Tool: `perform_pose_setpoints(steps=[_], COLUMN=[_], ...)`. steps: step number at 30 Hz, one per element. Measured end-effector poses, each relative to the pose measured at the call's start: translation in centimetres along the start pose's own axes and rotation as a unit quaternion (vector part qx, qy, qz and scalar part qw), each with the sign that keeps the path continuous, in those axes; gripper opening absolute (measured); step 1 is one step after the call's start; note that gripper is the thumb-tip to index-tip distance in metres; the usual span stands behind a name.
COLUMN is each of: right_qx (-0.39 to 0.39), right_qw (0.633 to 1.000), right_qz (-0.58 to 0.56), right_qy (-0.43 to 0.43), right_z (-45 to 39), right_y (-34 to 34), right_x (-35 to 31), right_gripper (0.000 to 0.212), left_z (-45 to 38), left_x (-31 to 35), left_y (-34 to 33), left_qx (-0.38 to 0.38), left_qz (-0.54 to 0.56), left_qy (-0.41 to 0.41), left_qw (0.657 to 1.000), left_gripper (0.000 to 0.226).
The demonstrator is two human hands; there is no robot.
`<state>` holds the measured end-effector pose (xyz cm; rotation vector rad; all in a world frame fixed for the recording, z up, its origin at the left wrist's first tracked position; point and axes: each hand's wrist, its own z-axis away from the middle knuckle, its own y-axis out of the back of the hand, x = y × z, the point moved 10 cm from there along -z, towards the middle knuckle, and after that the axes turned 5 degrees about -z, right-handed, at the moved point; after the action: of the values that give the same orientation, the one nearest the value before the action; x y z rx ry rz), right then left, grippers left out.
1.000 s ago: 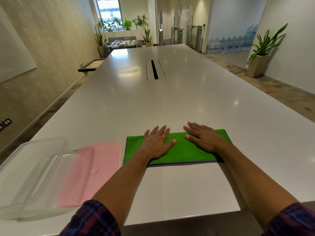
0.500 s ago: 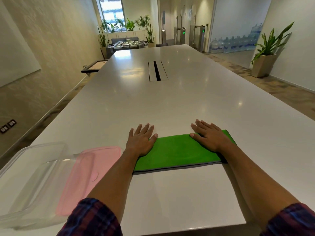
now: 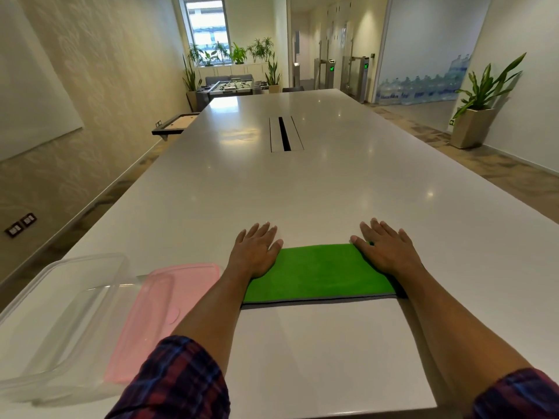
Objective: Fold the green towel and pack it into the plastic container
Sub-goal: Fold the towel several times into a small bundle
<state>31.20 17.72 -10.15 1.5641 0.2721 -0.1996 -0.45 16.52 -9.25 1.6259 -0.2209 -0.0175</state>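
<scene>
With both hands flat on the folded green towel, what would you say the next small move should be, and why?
Probably bring one short end over to the other. The green towel lies as a long flat strip under the left hand and right hand, likely too long for the clear plastic container beside the pink lid.

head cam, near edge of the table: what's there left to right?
clear container → pink lid → left hand → green towel → right hand. Both hands lie flat, one on each end of the towel.
</scene>
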Motion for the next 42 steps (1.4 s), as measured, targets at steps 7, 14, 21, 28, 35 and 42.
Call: perform_pose_setpoints(steps=[7,14,21,28,35,42], right_qx=[0.082,0.215,0.02,-0.025,0.019,0.15], right_qw=[0.996,0.968,0.991,0.997,0.999,0.986], right_qz=[-0.015,0.043,-0.009,0.002,-0.002,0.004], right_qy=[0.015,0.126,0.133,0.077,-0.05,-0.074], right_z=[0.5,3.7,4.5,3.6,2.7,3.9], right_y=[1.7,4.9,-2.5,-2.8,0.8,4.9], right_x=[-0.8,-6.9,-12.8,-8.9,1.5,3.8], right_gripper=[0.072,0.062,0.062,0.072,0.07,0.039], left_z=[0.9,2.9,4.6,4.4,4.6,4.6], left_x=[0.9,6.5,9.3,7.2,0.8,0.5], left_y=[2.1,4.3,-0.1,-0.9,-0.2,-0.6], left_qx=[0.073,0.139,0.047,-0.001,-0.005,-0.005], left_qz=[-0.069,-0.081,-0.022,-0.021,-0.034,-0.03], left_qy=[0.021,-0.04,-0.026,-0.003,0.083,0.08], left_qw=[0.995,0.986,0.998,1.0,0.996,0.996], left_gripper=[0.053,0.054,0.065,0.077,0.084,0.082])
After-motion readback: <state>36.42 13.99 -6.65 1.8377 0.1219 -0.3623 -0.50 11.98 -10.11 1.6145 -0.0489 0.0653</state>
